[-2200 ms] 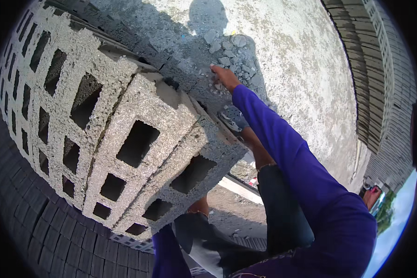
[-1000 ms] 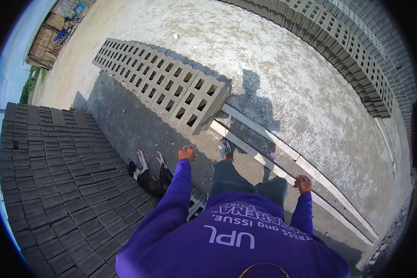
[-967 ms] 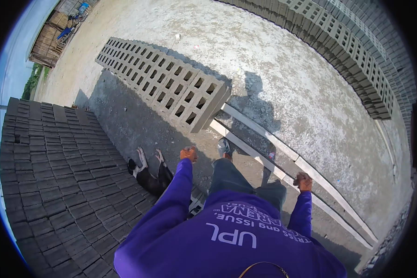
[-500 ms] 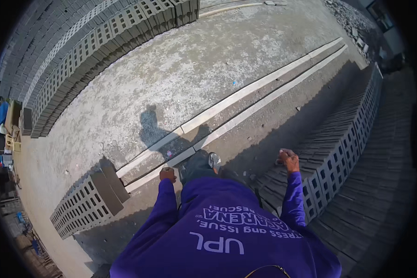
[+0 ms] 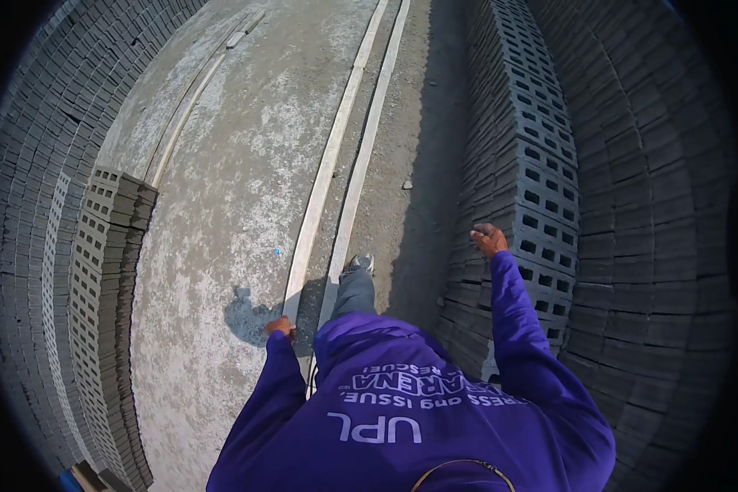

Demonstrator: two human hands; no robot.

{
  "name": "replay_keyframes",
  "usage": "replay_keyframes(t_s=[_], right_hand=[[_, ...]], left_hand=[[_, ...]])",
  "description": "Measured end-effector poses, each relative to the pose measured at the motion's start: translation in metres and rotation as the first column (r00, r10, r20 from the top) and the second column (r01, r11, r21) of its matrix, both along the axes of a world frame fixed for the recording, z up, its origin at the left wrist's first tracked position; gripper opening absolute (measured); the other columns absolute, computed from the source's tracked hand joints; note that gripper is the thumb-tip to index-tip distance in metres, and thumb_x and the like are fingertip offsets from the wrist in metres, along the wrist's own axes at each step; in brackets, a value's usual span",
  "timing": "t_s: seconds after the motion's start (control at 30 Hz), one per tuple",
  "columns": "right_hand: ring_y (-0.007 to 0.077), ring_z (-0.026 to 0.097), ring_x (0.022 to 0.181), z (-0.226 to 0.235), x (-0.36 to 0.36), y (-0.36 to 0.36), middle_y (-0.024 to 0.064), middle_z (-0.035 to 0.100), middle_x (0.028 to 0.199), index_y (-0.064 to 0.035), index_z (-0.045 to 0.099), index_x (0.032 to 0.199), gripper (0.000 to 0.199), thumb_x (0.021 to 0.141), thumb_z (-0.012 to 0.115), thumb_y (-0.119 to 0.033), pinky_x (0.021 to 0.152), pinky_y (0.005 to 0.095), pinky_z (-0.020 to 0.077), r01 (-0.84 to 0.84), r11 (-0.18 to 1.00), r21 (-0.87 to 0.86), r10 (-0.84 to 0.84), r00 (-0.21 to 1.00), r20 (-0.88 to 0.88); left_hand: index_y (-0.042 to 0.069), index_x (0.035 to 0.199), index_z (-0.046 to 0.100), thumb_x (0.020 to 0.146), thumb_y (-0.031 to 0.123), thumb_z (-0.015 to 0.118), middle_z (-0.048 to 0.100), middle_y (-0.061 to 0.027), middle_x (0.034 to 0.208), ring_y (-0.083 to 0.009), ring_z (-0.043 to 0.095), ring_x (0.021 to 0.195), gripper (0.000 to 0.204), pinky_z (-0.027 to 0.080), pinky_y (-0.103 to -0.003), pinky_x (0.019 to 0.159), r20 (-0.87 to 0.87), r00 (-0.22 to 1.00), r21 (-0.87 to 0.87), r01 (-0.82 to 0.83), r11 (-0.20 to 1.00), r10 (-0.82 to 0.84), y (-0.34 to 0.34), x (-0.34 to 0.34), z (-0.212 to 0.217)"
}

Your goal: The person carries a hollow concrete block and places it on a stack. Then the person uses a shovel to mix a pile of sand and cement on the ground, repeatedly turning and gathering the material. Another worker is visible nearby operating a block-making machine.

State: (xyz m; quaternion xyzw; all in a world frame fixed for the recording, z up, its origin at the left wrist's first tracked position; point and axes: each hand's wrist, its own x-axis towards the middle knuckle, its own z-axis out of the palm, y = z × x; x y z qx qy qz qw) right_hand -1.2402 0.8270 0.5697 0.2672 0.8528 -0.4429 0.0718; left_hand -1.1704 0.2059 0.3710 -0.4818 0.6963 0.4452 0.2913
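Observation:
My left hand hangs low beside my body, fingers curled in with nothing visible in them. Below it, from this view, runs a long pale strip of timber on the ground. My right hand is held out with loosely bent fingers, apart from the thumb, and holds nothing I can see. Nearest to it is a long row of grey hollow concrete blocks, their holes facing up. Whether that hand touches the row cannot be told. One shoe stands forward beside the second timber strip.
Dense stacks of blocks rise beyond the row at right. At left stand another holed block row and a taller stack. A further thin strip lies on the pale, dusty ground. A small stone lies near the shadow.
My view and body have turned right, so the timber strips now run nearly straight ahead. The short block stack at lower left has left view. Both hands remain without anything visible in them.

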Motion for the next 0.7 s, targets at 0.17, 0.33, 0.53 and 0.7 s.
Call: replay_keyframes(t_s=[0.17,0.33,0.53,0.7], right_hand=[[0.0187,0.066,0.064,-0.101,0.133,0.075,0.0082,0.068,0.073,-0.0057,0.067,0.089,0.022,0.081,0.062,-0.026,0.057,0.0358,0.0531,-0.467,0.876,0.119,0.293,0.711,0.640],[0.0230,0.066,0.073,-0.097,0.119,0.105,0.0122,0.068,0.086,-0.0074,0.066,0.100,0.031,0.086,0.055,-0.033,0.064,0.0413,0.0531,0.388,0.918,-0.083,-0.201,0.633,0.747],[0.0248,0.065,0.072,-0.112,-0.129,0.288,0.0131,0.066,0.082,-0.0072,0.064,0.102,0.030,0.084,0.059,-0.031,0.064,0.0434,0.0525,0.507,0.858,-0.083,-0.343,0.687,0.641],[0.0264,0.064,0.071,-0.101,-0.459,0.465,0.0139,0.065,0.080,-0.0070,0.062,0.104,0.031,0.083,0.062,-0.030,0.064,0.0452,0.0519,0.331,0.923,-0.197,-0.254,0.907,0.335]], left_hand=[[-0.002,0.074,0.069,0.076,0.022,0.058,0.068,-0.0208,0.082,-0.0351,0.066,0.083,0.026,0.050,-0.041,0.079,-0.065,0.855,-0.388,0.453,0.803,-0.514,0.156,-0.209,0.049],[0.005,0.084,0.063,0.084,0.016,0.056,0.062,-0.0117,0.063,-0.0200,0.058,0.045,0.013,0.050,-0.037,0.041,-0.305,0.914,0.034,0.291,0.956,-0.267,0.296,-0.434,0.091],[0.005,0.091,0.061,0.085,0.020,0.059,0.060,-0.0087,0.063,-0.0203,0.060,0.048,0.016,0.050,-0.033,0.040,-0.404,0.914,0.185,0.045,0.982,0.034,0.407,-0.636,0.065],[0.004,0.098,0.063,0.085,0.030,0.057,0.064,-0.0112,0.069,-0.0244,0.063,0.056,0.030,0.053,-0.035,0.053,-0.218,0.959,0.016,0.192,0.981,-0.184,0.493,-0.663,0.105]])
